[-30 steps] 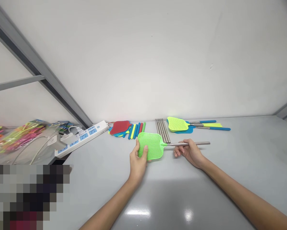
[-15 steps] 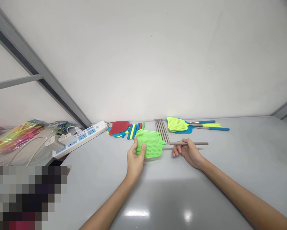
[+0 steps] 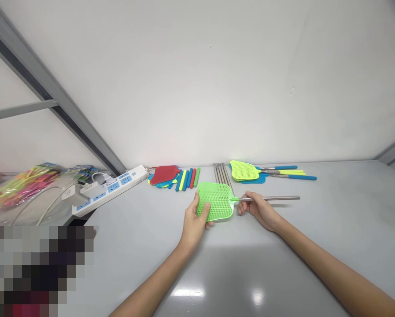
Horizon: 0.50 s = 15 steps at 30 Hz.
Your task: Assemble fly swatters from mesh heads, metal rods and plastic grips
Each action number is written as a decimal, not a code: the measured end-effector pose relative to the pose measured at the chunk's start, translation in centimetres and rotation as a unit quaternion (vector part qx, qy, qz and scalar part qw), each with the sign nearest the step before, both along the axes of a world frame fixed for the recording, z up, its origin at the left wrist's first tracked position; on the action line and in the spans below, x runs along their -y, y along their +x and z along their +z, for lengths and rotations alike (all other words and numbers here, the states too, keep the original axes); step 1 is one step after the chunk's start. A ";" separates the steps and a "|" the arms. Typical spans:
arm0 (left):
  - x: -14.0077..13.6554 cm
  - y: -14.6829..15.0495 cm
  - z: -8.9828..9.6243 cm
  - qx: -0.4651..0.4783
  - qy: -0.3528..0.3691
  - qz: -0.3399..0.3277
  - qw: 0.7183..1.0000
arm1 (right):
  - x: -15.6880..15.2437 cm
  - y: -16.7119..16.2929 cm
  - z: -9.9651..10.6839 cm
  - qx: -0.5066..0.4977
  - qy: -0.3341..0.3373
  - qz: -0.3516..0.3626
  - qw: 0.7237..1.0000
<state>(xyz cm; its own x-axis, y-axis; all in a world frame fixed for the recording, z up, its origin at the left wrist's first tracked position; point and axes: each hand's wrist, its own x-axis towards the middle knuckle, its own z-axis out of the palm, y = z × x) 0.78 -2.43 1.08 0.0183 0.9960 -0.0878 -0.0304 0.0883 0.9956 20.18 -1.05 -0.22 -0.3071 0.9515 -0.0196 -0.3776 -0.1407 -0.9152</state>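
Observation:
My left hand (image 3: 194, 220) grips the left edge of a green perforated fly swatter head (image 3: 219, 204), thumb on top and fingers underneath. A thin metal rod (image 3: 279, 198) runs to the right from the head's neck. My right hand (image 3: 258, 210) pinches that rod close to the neck, with the rod's bare end sticking out past the hand. Both hands hold the piece a little above the grey table. Beyond it lie several loose metal rods (image 3: 221, 173) side by side, partly covered by the green head.
Coloured handle tubes (image 3: 188, 179) lie left of the rods, beside a pile topped by a red swatter head (image 3: 164, 175). Yellow and blue swatters with handles (image 3: 245, 171) lie at the back right. A power strip (image 3: 113, 189) with plugs and plastic-bagged goods (image 3: 28, 187) occupy the left.
The green swatter head and rod have shifted to the right, my left hand moving along with them. My right hand stays nearly in place and now sits nearer the neck.

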 end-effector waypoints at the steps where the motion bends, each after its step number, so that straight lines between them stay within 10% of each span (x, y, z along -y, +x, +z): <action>1: 0.1 0.1 -0.1 0.001 -0.005 -0.005 1.000 | 0.0 0.0 0.0 0.002 0.002 -0.002 1.000; 15: -0.2 -0.3 -0.2 0.006 0.021 -0.030 0.999 | 0.0 -0.2 0.2 0.041 -0.001 -0.012 0.999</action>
<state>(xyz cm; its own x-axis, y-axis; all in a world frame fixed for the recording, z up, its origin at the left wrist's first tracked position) 0.50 -2.22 0.90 0.0795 0.9958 -0.0447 -0.0385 0.0478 0.9981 19.99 -1.04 -0.01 -0.2809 0.9586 -0.0459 -0.3054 -0.1346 -0.9427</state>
